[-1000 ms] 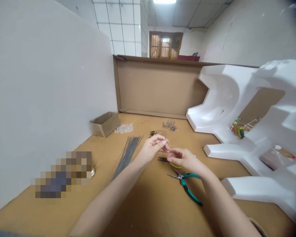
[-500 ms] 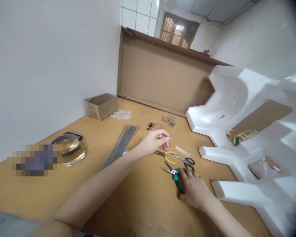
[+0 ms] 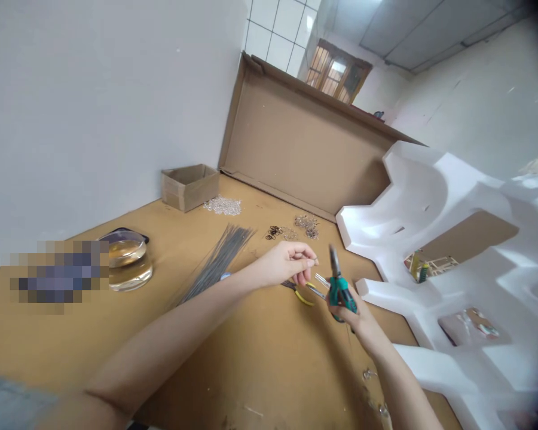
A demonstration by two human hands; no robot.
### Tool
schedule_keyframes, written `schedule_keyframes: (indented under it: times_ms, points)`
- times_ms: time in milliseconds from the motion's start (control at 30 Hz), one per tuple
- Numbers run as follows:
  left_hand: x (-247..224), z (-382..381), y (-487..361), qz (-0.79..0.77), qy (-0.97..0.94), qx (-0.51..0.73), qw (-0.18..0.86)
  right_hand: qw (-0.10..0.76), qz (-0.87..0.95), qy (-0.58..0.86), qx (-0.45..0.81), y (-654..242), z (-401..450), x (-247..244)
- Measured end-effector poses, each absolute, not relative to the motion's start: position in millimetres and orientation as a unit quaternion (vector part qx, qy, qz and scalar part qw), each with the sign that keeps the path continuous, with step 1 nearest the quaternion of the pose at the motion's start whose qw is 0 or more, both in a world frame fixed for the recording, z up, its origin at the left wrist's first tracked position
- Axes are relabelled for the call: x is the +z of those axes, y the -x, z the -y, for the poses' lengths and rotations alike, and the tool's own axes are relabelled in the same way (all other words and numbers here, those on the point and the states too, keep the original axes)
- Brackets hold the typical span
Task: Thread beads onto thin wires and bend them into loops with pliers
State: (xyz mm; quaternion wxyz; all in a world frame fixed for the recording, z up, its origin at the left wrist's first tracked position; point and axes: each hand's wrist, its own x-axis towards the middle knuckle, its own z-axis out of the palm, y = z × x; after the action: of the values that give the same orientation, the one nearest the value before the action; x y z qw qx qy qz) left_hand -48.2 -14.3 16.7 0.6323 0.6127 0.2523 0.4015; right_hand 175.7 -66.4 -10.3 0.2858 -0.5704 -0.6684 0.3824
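Observation:
My right hand [image 3: 357, 316] is wrapped round needle-nose pliers [image 3: 341, 294] with green and black handles. It holds them up off the table, their dark jaws pointing away from me. My left hand [image 3: 295, 263] is closed in a pinch just left of the pliers. Something tiny may sit at its fingertips, too small to name. Below the left hand lie yellow-handled pliers [image 3: 305, 297]. The scissors' blades [image 3: 317, 291] and a few thin silver rods [image 3: 323, 280] show between my hands, partly hidden by the right one.
Dark straight wires [image 3: 219, 263] lie left of centre. Behind are black rings [image 3: 274, 232], small wire pieces [image 3: 306, 224] and clear bits [image 3: 224, 206] beside a cardboard box [image 3: 190, 188]. A glass bowl [image 3: 130, 272] stands left; white foam packing [image 3: 381, 292] is at right. Shiny loops [image 3: 368, 374] show by my right forearm.
My right hand has picked up the green-handled pliers from the table and raised them toward my left hand. The left hand stays pinched in nearly the same place.

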Motion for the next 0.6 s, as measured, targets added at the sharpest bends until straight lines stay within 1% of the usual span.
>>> schedule_keyframes:
  times_ms: [67, 133, 300, 433, 600]
  points:
    - [20, 16, 50, -0.255, -0.606, 0.410, 0.632, 0.357, 0.645, 0.505, 0.449, -164, 64, 2]
    - [22, 16, 51, -0.252, -0.601, 0.421, 0.630, 0.381, 0.625, 0.461, 0.501, -154, 62, 9]
    - [26, 15, 56, -0.247, -0.606, 0.441, 0.614, 0.370, 0.625, 0.410, 0.551, -148, 53, 8]
    - [27, 15, 56, -0.267, -0.606, 0.429, 0.614, 0.363, 0.621, 0.373, 0.586, -154, 44, 0]
    - [19, 13, 49, -0.273, -0.611, 0.407, 0.622, 0.345, 0.632, 0.391, 0.573, -158, 38, -8]
